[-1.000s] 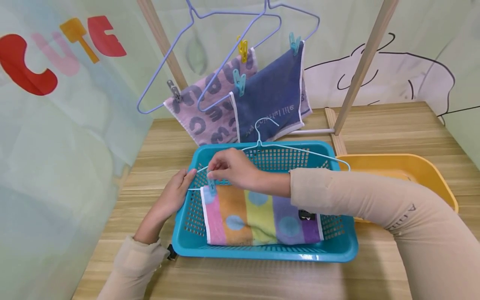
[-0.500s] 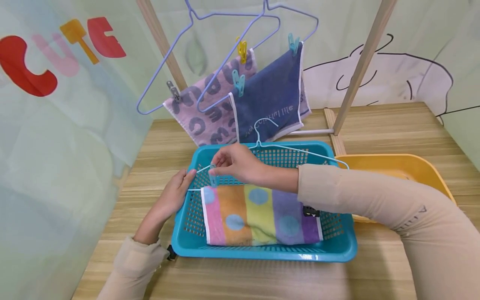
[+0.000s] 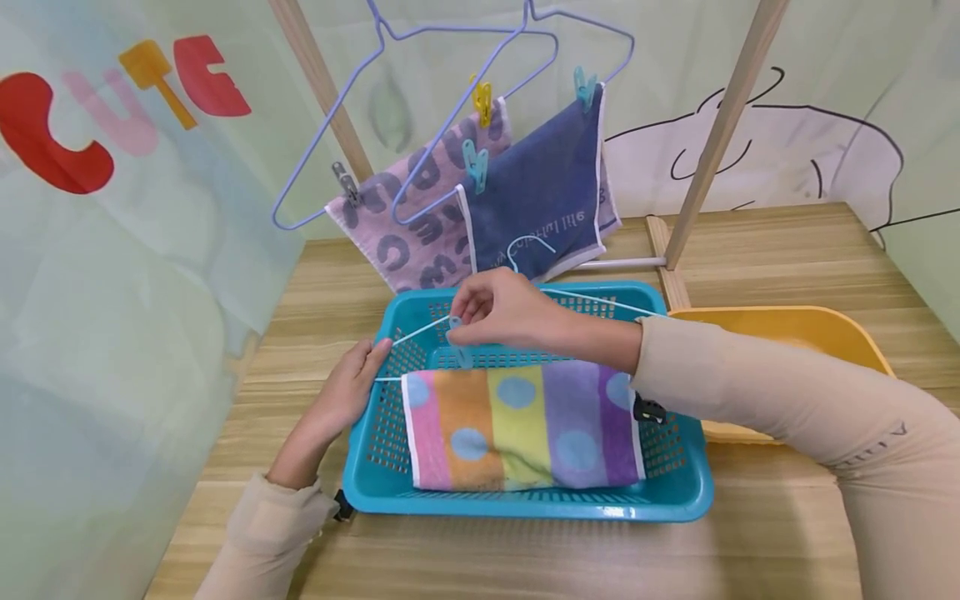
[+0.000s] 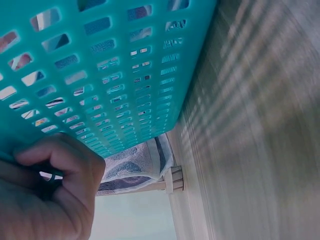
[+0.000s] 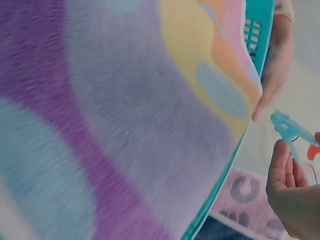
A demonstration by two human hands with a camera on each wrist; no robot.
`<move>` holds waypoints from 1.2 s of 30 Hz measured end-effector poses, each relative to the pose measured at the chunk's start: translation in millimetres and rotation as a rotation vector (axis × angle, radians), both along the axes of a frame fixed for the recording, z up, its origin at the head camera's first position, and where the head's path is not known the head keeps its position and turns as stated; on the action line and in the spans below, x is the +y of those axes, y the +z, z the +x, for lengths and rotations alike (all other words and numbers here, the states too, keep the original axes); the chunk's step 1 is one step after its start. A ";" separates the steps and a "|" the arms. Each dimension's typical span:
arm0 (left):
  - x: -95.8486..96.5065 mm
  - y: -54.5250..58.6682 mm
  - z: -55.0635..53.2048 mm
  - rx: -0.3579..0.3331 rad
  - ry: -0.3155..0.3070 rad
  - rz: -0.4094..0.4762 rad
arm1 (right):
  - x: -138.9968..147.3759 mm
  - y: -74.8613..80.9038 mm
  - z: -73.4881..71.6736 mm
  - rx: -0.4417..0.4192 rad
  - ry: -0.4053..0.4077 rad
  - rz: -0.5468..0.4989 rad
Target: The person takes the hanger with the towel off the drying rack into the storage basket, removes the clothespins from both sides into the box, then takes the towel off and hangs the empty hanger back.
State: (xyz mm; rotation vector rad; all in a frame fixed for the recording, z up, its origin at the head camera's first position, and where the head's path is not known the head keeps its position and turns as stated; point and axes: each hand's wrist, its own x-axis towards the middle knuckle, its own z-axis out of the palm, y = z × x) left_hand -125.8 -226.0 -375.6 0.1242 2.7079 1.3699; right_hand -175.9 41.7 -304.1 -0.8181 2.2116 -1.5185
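A striped towel (image 3: 521, 429) with pale blue dots lies draped over the lower bar of a light blue clothes hanger (image 3: 422, 330), above the teal basket (image 3: 525, 506). At the basket's left rim, my left hand (image 3: 348, 387) holds the hanger's left end, thumb on top; in the left wrist view its fingers (image 4: 75, 157) curl beside the basket wall. My right hand (image 3: 510, 310) pinches a light blue clothespin (image 3: 462, 353) between thumb and fingers, just above the towel's top edge. In the right wrist view the clothespin (image 5: 286, 126) stands apart from the towel.
Behind the basket, two purple hangers (image 3: 337, 108) carry a pink lettered towel (image 3: 397, 225) and a navy towel (image 3: 540, 187), held by clothespins. A wooden rack post (image 3: 723, 137) rises behind a yellow basin (image 3: 780, 329) at right.
My right hand has pulled the clothespin up off the towel's left corner and moved right with it. My left hand has stayed at the hanger's left end.
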 end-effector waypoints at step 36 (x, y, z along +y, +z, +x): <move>-0.9 -3.0 -2.2 -0.006 -0.013 0.030 | 153.6 22.6 -5.2 -0.039 -0.340 -0.005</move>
